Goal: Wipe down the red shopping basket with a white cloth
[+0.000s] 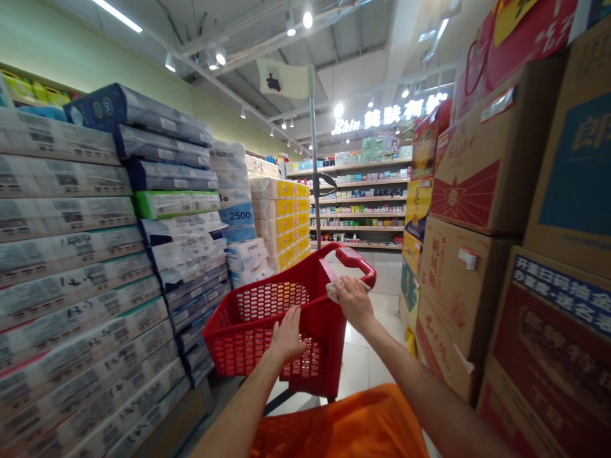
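A red plastic shopping cart [267, 343] with perforated basket walls stands in front of me, turned sideways. My right hand [353, 302] presses a pale, crumpled cloth [333, 291] against the cart beside its handle [356, 257]; the palm side is hidden. Against the near side of the basket, at its upper rim, lies my left hand [287, 334], fingers stretched out and holding nothing visible. A metal pole [313, 146] with a pale flag [285, 79] rises behind the handle.
Tall stacks of wrapped paper packs [71, 280] line the left side. Cardboard boxes [463, 286] are piled close on the right. Shelves of small goods [360, 198] stand at the back. Pale floor tiles [377, 356] show between, and orange fabric [353, 423] is below me.
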Demonstrator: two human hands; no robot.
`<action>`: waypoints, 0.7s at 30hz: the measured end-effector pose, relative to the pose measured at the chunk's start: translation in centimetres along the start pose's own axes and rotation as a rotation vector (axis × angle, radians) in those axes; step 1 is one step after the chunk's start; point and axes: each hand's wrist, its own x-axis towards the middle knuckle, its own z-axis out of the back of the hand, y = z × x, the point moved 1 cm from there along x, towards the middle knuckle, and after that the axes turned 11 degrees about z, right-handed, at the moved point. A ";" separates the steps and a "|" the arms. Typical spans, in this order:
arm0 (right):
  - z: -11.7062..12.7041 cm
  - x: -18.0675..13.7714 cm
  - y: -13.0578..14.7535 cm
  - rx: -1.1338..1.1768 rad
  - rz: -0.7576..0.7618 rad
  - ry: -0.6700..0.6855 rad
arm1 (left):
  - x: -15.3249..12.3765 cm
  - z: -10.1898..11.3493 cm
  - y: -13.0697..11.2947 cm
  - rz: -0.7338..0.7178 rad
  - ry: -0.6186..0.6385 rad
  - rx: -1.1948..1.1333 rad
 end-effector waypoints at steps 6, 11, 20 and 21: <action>-0.2 0.3 0.4 -0.014 -0.042 -0.045 | -0.5 0.2 0.5 0.049 -0.011 -0.030; -0.7 0.9 1.7 0.049 0.098 -0.015 | -0.6 0.1 1.4 0.064 -0.008 -0.038; -1.1 1.2 3.7 0.115 0.163 0.008 | -0.9 0.1 2.5 0.092 -0.005 -0.045; -1.3 1.2 4.1 0.129 0.207 0.012 | -0.9 0.1 2.6 0.090 -0.005 -0.040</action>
